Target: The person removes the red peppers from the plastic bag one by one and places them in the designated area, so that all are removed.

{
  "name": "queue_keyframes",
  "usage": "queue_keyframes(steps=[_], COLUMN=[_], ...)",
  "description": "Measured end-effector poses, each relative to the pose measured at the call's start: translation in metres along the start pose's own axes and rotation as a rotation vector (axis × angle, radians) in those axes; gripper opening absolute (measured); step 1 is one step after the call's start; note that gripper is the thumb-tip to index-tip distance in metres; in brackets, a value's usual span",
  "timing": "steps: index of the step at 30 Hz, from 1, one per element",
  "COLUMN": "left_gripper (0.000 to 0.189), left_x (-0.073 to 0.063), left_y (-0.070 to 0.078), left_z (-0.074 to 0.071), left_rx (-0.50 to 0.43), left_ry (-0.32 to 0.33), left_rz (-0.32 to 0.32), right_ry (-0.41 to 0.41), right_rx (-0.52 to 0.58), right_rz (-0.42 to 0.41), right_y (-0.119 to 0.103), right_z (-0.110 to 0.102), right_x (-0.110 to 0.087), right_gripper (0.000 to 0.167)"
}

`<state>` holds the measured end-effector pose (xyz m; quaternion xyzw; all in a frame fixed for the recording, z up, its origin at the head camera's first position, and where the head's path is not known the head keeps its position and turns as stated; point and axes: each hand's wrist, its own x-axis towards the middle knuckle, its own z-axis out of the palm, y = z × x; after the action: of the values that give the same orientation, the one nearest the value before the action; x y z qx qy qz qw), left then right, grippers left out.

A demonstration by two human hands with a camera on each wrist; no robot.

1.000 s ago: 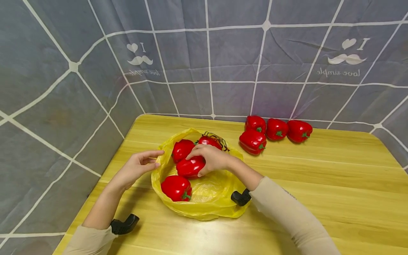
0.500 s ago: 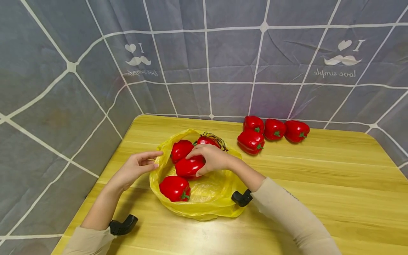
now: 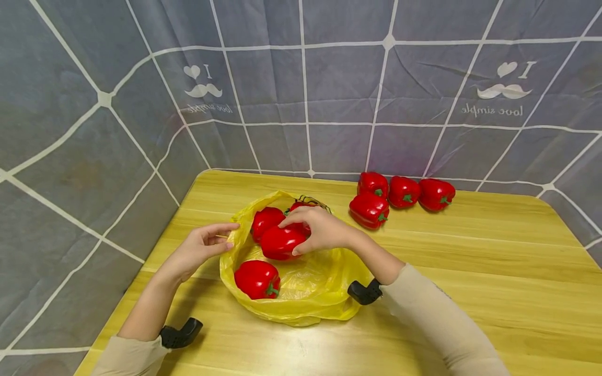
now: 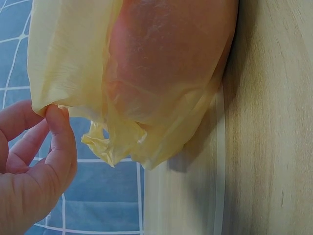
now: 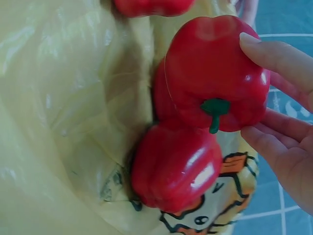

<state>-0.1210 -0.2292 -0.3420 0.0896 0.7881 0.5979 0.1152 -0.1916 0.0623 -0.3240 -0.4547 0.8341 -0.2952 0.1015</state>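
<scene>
A yellow plastic bag (image 3: 301, 312) stands open-mouthed on the table, its rim spread wide. My left hand (image 3: 199, 245) pinches the bag's left rim between thumb and finger; the left wrist view shows the pinched film (image 4: 46, 100). Over the bag's inside, my right hand (image 3: 324, 230) grips a red bell pepper (image 3: 280, 243) with a green stem (image 5: 215, 110), raised above the others. Several red bell peppers lie in the bag: one at the front left (image 3: 257, 280), one behind it (image 3: 266, 220), and one partly hidden by the right hand (image 5: 176, 166).
Several more red bell peppers (image 3: 403, 192) sit grouped on the wooden table (image 3: 470, 271) behind and right of the bag. A grey curtain (image 3: 343, 94) with white lines hangs along the back and left. Black wrist mounts (image 3: 181, 334) jut from both wrists.
My right hand has lifted the bell pepper a little inside the bag, with its wrist shifted slightly right. My left hand stays at the rim.
</scene>
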Motion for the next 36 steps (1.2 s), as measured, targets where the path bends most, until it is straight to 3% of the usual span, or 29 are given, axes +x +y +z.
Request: queue_keyframes(steps=[12,22,27,32,36], left_gripper=[0.045,0.045,0.046,0.046,0.046], left_x=[0.000,0.000,-0.001,-0.001,0.000], left_y=[0.001,0.002,0.003,0.002,0.002], left_z=[0.001,0.001,0.001,0.001,0.001], left_rx=[0.008,0.009,0.010,0.011,0.010], left_ry=[0.009,0.010,0.010,0.008,0.009], left_rz=[-0.003,-0.014,-0.021,-0.018,-0.012], right_ry=[0.051,0.146,0.190,0.255,0.287], right_rx=[0.068,0.089,0.043,0.077,0.085], right_rz=[0.066,0.064,0.211,0.377,0.412], right_y=[-0.006,0.002,0.004,0.011,0.016], right_z=[-0.032,-0.059,-0.066,-0.071,-0.075], right_x=[-0.021,-0.044,-0.056,-0.067,-0.077], right_gripper=[0.052,0.049,0.051,0.054,0.055])
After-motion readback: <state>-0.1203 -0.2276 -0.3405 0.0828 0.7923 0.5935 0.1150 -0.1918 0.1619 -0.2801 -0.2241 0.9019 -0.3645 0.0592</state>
